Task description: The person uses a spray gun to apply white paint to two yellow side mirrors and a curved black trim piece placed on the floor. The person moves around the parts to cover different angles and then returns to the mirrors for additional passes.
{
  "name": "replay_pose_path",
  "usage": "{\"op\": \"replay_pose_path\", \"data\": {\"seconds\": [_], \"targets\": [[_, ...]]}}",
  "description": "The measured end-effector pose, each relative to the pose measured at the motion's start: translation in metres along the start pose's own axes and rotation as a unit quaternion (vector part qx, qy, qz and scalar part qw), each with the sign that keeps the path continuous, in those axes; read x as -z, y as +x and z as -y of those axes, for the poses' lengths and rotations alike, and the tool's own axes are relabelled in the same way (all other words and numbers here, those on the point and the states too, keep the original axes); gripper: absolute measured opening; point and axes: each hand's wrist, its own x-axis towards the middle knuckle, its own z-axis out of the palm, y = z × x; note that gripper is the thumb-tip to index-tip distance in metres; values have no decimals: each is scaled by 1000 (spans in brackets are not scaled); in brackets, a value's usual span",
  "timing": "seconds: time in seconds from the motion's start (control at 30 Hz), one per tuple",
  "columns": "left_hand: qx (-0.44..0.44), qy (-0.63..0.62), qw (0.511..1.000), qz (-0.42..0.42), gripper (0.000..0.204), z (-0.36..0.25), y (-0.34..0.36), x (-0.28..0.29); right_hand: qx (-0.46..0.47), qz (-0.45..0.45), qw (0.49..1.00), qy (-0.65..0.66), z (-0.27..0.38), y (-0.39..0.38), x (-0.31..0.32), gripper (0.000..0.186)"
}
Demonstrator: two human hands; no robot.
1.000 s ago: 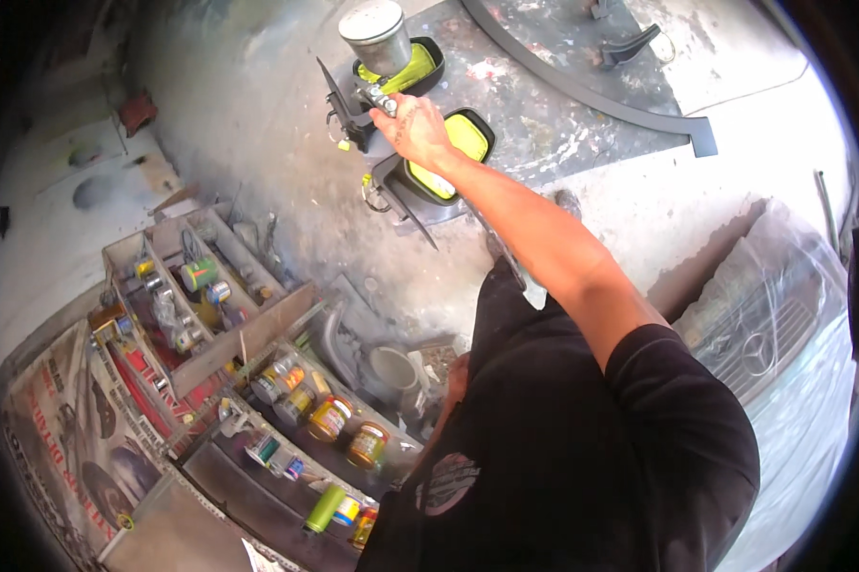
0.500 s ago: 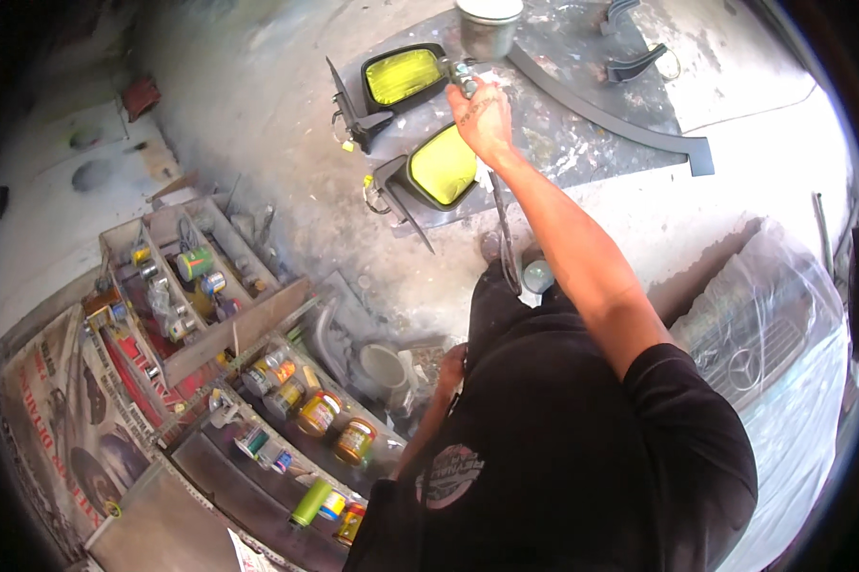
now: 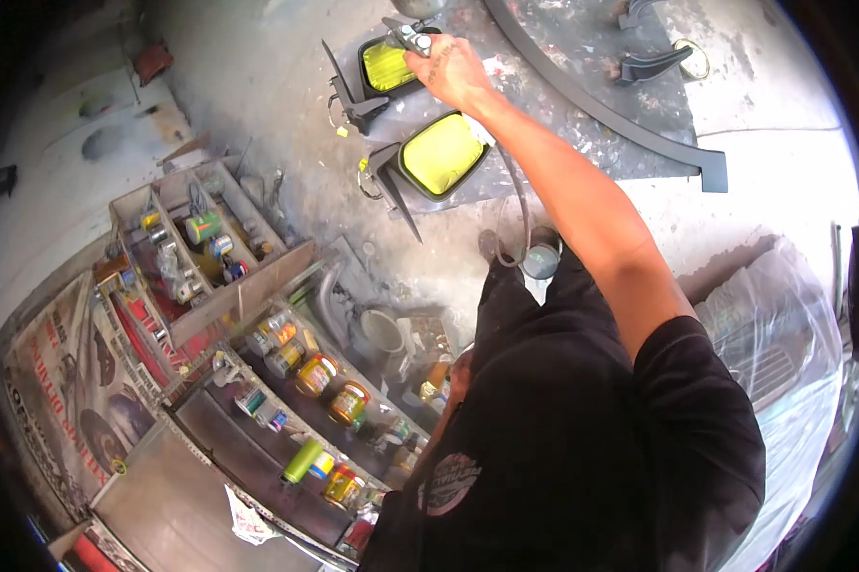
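Note:
My right hand (image 3: pixel 453 71) is closed on a spray gun (image 3: pixel 410 40) at the top of the view, with a metal cup (image 3: pixel 418 7) mostly cut off by the edge. The gun is over a black mirror housing (image 3: pixel 377 67) with a yellow face. A second yellow-faced mirror housing (image 3: pixel 442 153) lies just below it, its black mounting arm to the left. Both rest on a paint-splattered dark board (image 3: pixel 601 76). A hose (image 3: pixel 515 181) hangs from beneath my right arm. My left hand (image 3: pixel 460 370) hangs low beside my body, its fingers mostly hidden.
A long grey curved strip (image 3: pixel 620 129) and a dark bracket (image 3: pixel 651 65) lie on the board. At lower left are wooden trays (image 3: pixel 258 286) and shelves of paint cans (image 3: pixel 349 402). A grey bucket (image 3: pixel 380 329) stands beside my legs. A plastic-covered panel (image 3: pixel 773 343) is at right.
My right hand and the gun swung right, then moved up and left over the upper mirror. The view shifted slightly. My left hand stayed low.

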Motion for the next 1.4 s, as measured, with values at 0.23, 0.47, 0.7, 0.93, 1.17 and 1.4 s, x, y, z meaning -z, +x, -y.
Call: {"op": "replay_pose_path", "data": {"seconds": [0.23,0.47,0.7,0.93,1.17,1.4], "targets": [[-9,170,985,22,42,41,1,16,-20,150,988,-12,-12,-34,18,51],[-120,217,969,-6,42,31,8,-7,9,192,980,-50,32,-26,10,44],[-6,38,997,-66,44,19,-7,-35,84,39,992,-82,75,21,-24,37],[-11,30,999,-43,48,16,-3,-38,105,130,979,-119,73,-19,-18,40],[68,-27,996,-55,48,60,7,-25,16,198,975,-102,46,-103,-7,37],[41,87,994,-42,49,92,3,-8,-25,158,977,-142,23,-131,-39,39]]}}
